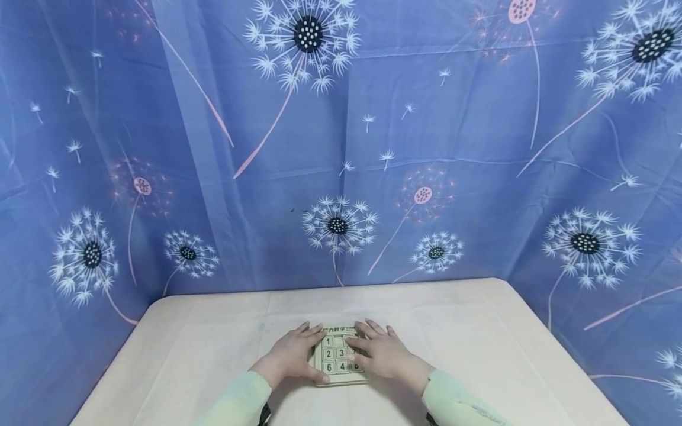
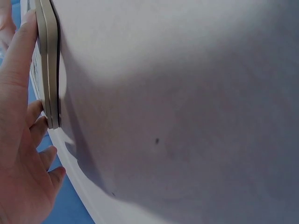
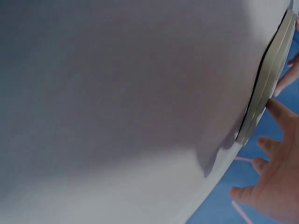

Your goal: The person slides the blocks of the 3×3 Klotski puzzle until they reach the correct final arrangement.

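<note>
A wooden sliding number puzzle [image 1: 343,379] lies flat on the table between both hands, with numbered tiles in its frame. In its top row a gap shows beside the tile marked 1. My left hand [image 1: 295,353] holds the puzzle's left side, its thumb at the near left corner and its fingers by the far left corner. In the left wrist view that thumb lies along the puzzle's edge [image 2: 51,70]. My right hand [image 1: 389,356] lies over the right-hand tiles, fingers spread and fingertips touching them; it partly hides the right column.
A pale cloth covers the table [image 1: 224,343], whose far corners are rounded. Behind it and at both sides hangs a blue curtain [image 1: 277,236] with a dandelion print.
</note>
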`<state>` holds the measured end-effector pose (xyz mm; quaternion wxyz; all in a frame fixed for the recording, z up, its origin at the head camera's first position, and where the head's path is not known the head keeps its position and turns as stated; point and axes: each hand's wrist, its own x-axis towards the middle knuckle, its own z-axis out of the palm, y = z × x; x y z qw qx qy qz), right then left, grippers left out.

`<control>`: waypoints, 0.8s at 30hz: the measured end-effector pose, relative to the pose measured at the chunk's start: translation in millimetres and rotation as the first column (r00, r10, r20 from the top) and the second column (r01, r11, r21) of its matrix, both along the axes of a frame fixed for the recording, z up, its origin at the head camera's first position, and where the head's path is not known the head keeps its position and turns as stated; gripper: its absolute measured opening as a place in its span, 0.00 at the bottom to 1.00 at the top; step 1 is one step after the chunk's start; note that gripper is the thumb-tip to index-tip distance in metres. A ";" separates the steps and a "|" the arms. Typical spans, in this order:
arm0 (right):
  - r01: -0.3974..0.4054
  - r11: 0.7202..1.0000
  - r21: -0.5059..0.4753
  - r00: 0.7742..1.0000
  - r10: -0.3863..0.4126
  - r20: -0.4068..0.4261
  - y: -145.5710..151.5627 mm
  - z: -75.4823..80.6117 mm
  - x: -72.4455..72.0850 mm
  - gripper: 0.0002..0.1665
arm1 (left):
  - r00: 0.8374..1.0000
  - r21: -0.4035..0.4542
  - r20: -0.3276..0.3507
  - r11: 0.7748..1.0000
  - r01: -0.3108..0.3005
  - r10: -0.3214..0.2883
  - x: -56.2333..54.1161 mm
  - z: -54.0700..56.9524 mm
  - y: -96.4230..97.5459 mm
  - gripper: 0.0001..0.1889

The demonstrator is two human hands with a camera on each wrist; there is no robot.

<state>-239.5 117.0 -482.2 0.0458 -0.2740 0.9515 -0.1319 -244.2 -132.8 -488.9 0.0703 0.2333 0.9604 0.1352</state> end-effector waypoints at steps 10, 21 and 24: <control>-0.026 1.000 -0.002 1.000 0.026 0.006 10.3 5.1 6.0 0.32 | 1.000 0.011 -0.004 1.000 -0.001 0.001 1.3 0.1 -1.0 0.55; -0.083 0.996 0.031 0.996 0.084 -0.014 -0.8 -1.1 16.8 0.31 | 1.000 0.005 -0.020 1.000 0.008 -0.008 1.6 1.7 -0.4 0.55; -0.062 0.998 0.027 0.997 0.063 -0.032 -3.3 -3.1 9.6 0.31 | 1.000 0.003 -0.017 1.000 0.012 -0.012 1.6 2.0 0.6 0.54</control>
